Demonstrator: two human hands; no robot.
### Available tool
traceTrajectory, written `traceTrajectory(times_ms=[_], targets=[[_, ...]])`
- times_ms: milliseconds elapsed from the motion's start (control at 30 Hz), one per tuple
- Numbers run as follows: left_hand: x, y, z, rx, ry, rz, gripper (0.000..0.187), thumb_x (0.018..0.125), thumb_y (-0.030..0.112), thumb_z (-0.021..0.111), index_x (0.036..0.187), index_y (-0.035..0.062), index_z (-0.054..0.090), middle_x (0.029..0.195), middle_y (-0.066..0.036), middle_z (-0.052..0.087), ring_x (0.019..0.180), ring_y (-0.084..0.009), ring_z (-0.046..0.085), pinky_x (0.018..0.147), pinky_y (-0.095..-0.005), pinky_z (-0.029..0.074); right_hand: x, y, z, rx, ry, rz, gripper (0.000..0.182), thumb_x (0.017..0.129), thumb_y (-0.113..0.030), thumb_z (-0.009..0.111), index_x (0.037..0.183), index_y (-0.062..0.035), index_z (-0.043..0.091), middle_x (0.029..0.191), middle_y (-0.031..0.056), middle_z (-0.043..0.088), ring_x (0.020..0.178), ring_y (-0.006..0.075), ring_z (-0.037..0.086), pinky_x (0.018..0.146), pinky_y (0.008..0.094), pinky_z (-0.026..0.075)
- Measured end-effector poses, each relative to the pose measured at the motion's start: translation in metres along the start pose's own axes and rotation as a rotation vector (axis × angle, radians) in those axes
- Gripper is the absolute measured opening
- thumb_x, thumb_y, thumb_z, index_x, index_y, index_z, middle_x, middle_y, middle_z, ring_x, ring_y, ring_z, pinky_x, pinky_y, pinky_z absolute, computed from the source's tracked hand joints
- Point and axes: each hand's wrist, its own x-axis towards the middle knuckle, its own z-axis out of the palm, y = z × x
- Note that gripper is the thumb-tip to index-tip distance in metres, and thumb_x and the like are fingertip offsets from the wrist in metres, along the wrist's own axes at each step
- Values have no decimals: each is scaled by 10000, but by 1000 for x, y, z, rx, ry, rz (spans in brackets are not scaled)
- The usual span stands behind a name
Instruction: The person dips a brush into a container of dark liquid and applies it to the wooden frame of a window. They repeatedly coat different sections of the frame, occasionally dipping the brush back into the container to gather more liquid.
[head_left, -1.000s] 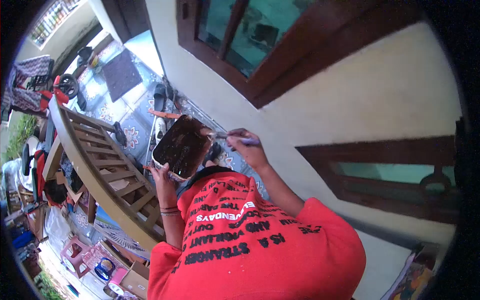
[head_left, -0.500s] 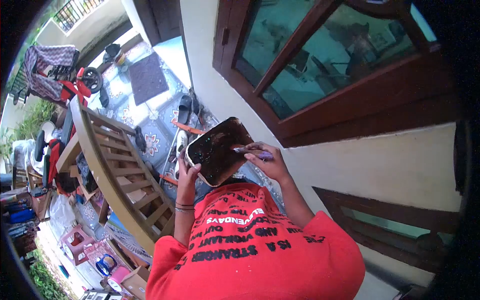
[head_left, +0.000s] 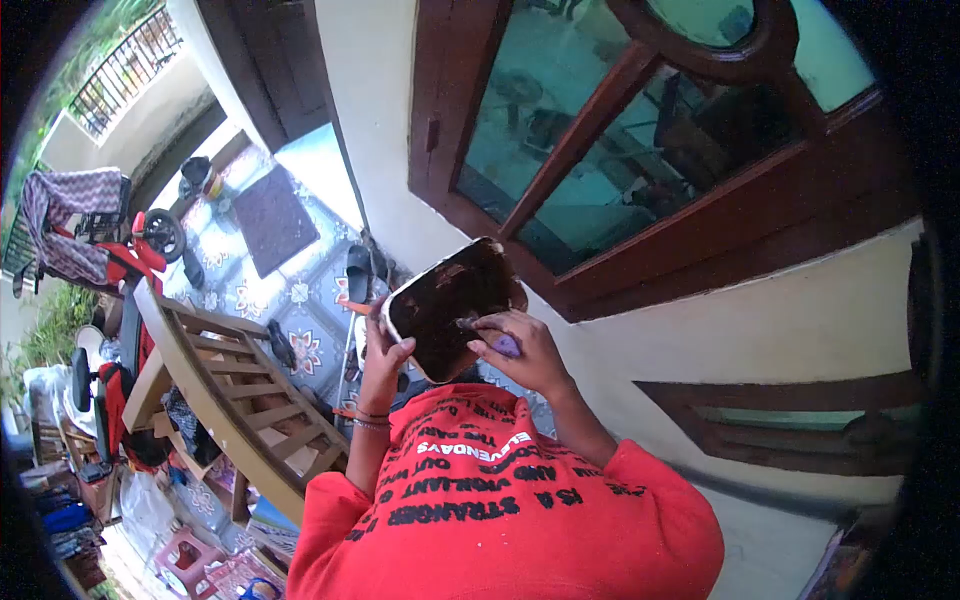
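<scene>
Two bare hands are at work here, on one tub and one brush. The left hand point(head_left: 382, 350), just left of centre in the frame, is closed on the rim of the tub point(head_left: 510, 284), its thumb over the near edge. That tub sits tilted at mid-frame, its inside coated dark brown. The right hand point(head_left: 530, 352), right of centre, has its fingers curled tightly round one brush point(head_left: 506, 345) with a purple handle; the brush's head is over the tub's inside (whether it touches there, I can't tell). Below them spreads one red shirt point(head_left: 520, 540). I count one slatted wooden bench point(head_left: 210, 405) at left, one dark mat point(head_left: 275, 220) at upper left, one pink stool point(head_left: 188, 560) at lower left, and two brown-framed windows point(head_left: 535, 180), upper right and lower right.
</scene>
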Motion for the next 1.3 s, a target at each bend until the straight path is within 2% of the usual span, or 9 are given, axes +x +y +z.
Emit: traceTrajectory(times_ms=[200, 500, 667, 733, 767, 867, 967, 1033, 1300], targets=[[10, 25, -30, 82, -120, -24, 879, 730, 186, 708, 1430, 65, 190, 1352, -144, 396, 1261, -255, 394, 1073, -357, 292, 9, -18, 43, -29, -56, 88, 221, 760, -184, 714, 921, -40, 665, 903, 118, 671, 821, 285, 641, 733, 355, 502], [27, 40, -49, 207, -283, -121, 867, 718, 165, 716, 1417, 42, 218, 1341, -153, 398, 1254, -260, 401, 1066, -365, 311, 2, -36, 66, 112, 185, 218, 227, 737, -195, 741, 901, -53, 673, 858, 101, 680, 795, 260, 658, 706, 330, 513], [40, 40, -40, 224, -347, -127, 874, 716, 196, 715, 1420, 53, 219, 1345, -143, 395, 1256, -259, 393, 1068, -365, 304, -5, -37, 68, -168, 272, 284, 210, 763, -201, 732, 905, -58, 674, 840, 107, 684, 774, 240, 677, 699, 320, 522], [44, 38, -38, 189, -352, -163, 864, 715, 182, 709, 1419, 66, 224, 1341, -133, 399, 1245, -257, 397, 1065, -360, 304, -11, -46, 69, 117, 337, 318, 221, 782, -239, 721, 884, -53, 659, 793, 105, 676, 746, 259, 669, 680, 344, 518], [44, 42, -33, 186, -350, -195, 856, 713, 166, 698, 1419, 68, 225, 1338, -134, 400, 1240, -261, 402, 1062, -363, 306, -15, -46, 70, 224, 372, 365, 207, 788, -195, 728, 897, -33, 662, 836, 91, 686, 755, 183, 678, 672, 287, 517], [52, 45, -28, 158, -450, -192, 850, 706, 144, 681, 1417, 58, 223, 1334, -146, 401, 1237, -267, 405, 1062, -368, 307, -24, -41, 77, 11, 498, 306, 185, 794, -164, 722, 897, -25, 657, 814, 74, 682, 759, 162, 675, 674, 272, 515], [52, 46, -25, 168, -472, -184, 864, 710, 151, 681, 1429, 58, 210, 1350, -149, 388, 1249, -270, 396, 1073, -374, 294, -26, -46, 76, 139, 438, 320, 183, 798, -140, 716, 923, -23, 652, 825, 68, 681, 785, 155, 677, 693, 266, 516], [50, 43, -17, 159, -494, -154, 860, 712, 146, 675, 1432, 59, 214, 1359, -147, 381, 1261, -268, 384, 1078, -377, 287, -29, -35, 80, 368, 501, 255, 211, 795, -200, 716, 916, -40, 649, 831, 99, 681, 766, 228, 678, 686, 312, 519], [38, 37, 11, 186, -458, -201, 831, 732, 151, 660, 1432, 71, 220, 1342, -132, 410, 1251, -260, 394, 1063, -362, 295, -51, -19, 46, 89, 433, 173, 249, 797, -180, 713, 977, -28, 632, 848, 110, 680, 797, 233, 674, 711, 313, 514]])
